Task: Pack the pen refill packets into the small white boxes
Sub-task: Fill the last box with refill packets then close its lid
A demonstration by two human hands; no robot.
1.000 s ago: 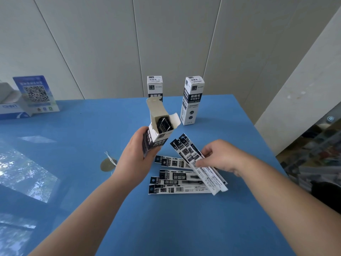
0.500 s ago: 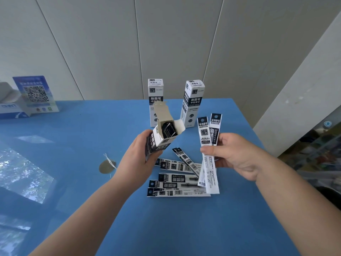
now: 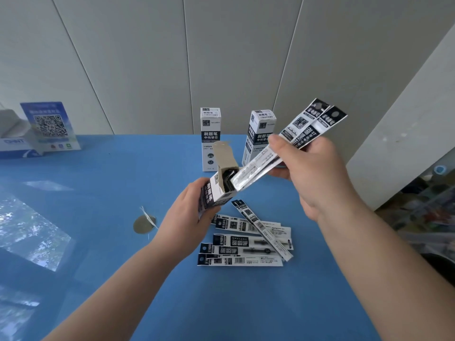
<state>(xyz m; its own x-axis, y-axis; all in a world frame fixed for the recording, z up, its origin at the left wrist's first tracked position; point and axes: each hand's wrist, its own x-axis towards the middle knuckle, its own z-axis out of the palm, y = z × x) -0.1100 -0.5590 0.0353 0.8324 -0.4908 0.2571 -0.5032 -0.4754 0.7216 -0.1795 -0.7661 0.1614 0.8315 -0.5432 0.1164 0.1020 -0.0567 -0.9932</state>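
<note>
Left hand grips open white box, tilted, flap up. Right hand pinches two refill packets, lower ends at box mouth, possibly just inside. Loose packets piled on blue table beneath. Two closed boxes stand upright at far edge.
</note>
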